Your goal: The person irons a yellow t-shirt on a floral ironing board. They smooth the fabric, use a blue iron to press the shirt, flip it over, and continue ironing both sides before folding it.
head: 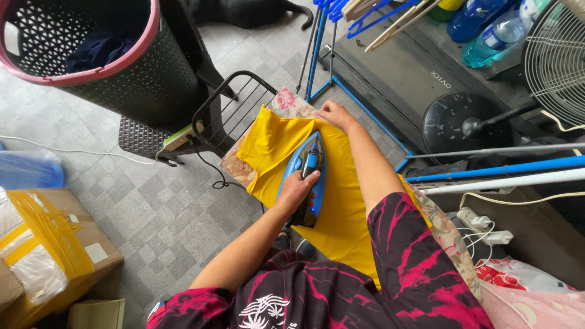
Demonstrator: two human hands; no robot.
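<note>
A yellow cloth (341, 213) lies spread over a floral-covered ironing board (286, 100). My left hand (297, 190) is closed around the handle of a blue steam iron (309, 159), which rests flat on the cloth with its tip pointing away from me. At the far edge of the cloth, my right hand (334, 114) presses down near the board's end, fingers flat on the fabric. The iron's black cord (213, 176) trails off the board to the left.
A black laundry basket with a pink rim (103, 67) stands at the upper left, next to a metal iron rest (234, 97). A taped cardboard box (55, 244) sits at lower left. A blue drying rack (329, 55), a fan (557, 61) and a power strip (481, 222) crowd the right.
</note>
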